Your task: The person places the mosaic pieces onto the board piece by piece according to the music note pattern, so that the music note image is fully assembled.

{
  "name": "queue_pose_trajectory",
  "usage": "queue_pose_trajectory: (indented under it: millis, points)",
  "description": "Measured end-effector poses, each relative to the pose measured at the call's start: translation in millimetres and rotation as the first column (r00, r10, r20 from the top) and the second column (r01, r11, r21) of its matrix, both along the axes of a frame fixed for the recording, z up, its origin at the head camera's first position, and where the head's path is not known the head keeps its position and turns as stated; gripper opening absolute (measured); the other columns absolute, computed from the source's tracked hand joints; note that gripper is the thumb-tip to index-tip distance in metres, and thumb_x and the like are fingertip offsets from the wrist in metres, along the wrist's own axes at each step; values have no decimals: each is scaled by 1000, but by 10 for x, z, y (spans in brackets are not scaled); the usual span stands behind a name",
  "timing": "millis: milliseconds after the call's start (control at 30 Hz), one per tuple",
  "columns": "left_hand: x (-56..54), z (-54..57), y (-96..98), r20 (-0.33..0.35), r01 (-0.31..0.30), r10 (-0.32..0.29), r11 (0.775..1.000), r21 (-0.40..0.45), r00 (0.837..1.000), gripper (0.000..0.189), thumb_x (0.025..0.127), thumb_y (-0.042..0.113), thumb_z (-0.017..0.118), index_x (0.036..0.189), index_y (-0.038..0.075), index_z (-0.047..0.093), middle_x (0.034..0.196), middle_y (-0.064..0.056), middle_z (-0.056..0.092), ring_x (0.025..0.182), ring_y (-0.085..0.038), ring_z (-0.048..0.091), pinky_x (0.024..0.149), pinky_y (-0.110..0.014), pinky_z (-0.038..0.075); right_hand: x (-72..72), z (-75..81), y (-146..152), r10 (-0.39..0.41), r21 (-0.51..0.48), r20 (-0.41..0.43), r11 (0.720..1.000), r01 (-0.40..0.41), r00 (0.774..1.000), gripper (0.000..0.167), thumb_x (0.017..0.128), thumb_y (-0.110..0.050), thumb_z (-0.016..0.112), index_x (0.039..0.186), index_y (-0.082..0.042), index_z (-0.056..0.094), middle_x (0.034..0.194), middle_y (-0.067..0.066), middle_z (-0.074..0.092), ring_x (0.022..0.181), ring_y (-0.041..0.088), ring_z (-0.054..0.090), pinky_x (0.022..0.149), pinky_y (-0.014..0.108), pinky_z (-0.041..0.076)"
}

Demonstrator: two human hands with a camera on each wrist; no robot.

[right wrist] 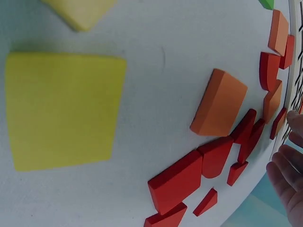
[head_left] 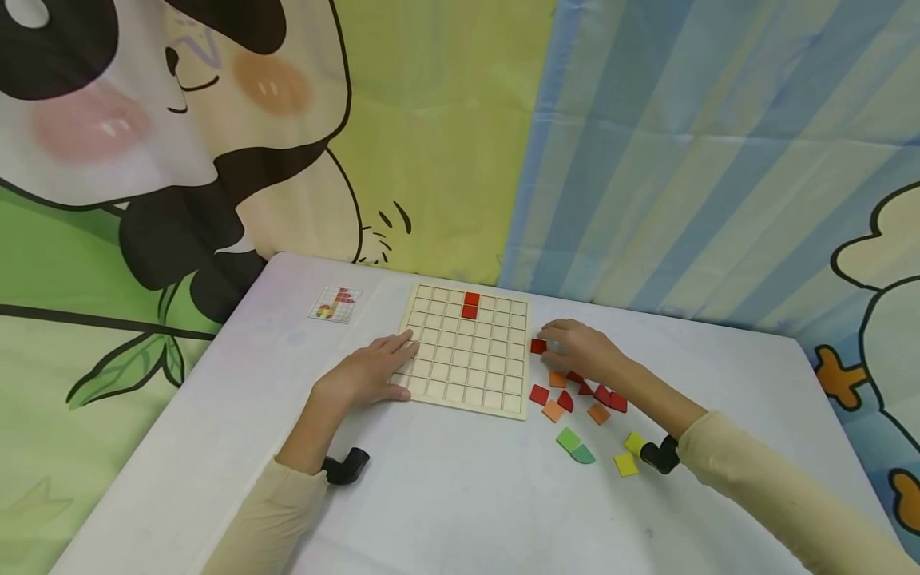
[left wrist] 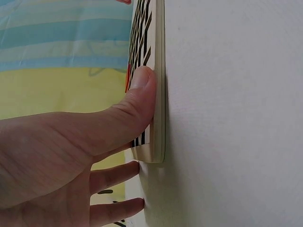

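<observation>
A pattern card lay apart from the left edge of a gridded board, white tabletop between them. A left hand, unclenched with fingers extended, rested at that edge. Two inset red tiles adjoined in the board's farthest rows. Just off its right edge, a right hand met a lone red tile; whether it gripped could not be told. Loose tiles lay scattered nearby.
</observation>
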State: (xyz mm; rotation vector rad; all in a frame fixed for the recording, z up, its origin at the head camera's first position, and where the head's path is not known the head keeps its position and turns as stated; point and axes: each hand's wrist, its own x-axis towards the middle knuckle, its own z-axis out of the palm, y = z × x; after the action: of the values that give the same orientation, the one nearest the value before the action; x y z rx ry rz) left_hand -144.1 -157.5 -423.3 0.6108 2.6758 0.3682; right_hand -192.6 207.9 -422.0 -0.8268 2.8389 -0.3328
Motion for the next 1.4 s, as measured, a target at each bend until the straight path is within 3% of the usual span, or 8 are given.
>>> queue_pose_trajectory:
  millis: [500, 867, 1000, 1133, 1400]
  points:
    - [-14, 17, 5, 12, -7, 7, 1000, 8, 1000, 82, 85, 33, 72, 152, 10, 31, 162, -11, 21, 148, -35, 23, 114, -57, 32, 2, -59, -54, -13, -21, -14, 1000, 13, 1000, 37, 89, -22, 70, 121, -4, 67, 124, 13, 65, 117, 31, 60, 96, 47, 52]
    - [-19, -25, -10, 23, -18, 18, 1000, -14, 1000, 82, 85, 35, 71, 153, 11, 30, 163, -10, 20, 149, -34, 22, 115, -55, 31, -43, -114, -148, 46, 45, -55, 998, -44, 997, 22, 87, -14, 70, 106, -3, 69, 100, 10, 67, 87, 21, 60, 81, 36, 57]
    - [-22, -39, -1, 20, -13, 14, 1000, -6, 1000, 82, 85, 35, 71, 153, 11, 30, 163, -10, 20, 149, -34, 22, 114, -56, 32, -70, -14, -183, -12, -18, -129, 1000, 10, 992, 16, 85, -14, 71, 99, -5, 70, 92, 8, 66, 81, 20, 58, 75, 35, 55]
    - [-25, -40, 9, 16, -17, 17, 1000, -11, 1000, 83, 85, 35, 72, 153, 12, 30, 163, -10, 20, 149, -34, 22, 115, -55, 32, -106, 89, -319, -49, -150, -154, 988, 25, 987, 15, 86, -12, 70, 97, -3, 68, 92, 10, 66, 83, 24, 59, 75, 36, 54]
    - [-23, -32, 16, 26, -20, 20, 1000, -3, 999, 82, 85, 35, 71, 153, 12, 30, 163, -8, 20, 149, -33, 22, 115, -55, 32, -181, 26, -849, 89, -231, -123, 966, -116, 988, 12, 87, -7, 65, 97, -2, 68, 94, 10, 65, 86, 24, 60, 73, 33, 52]
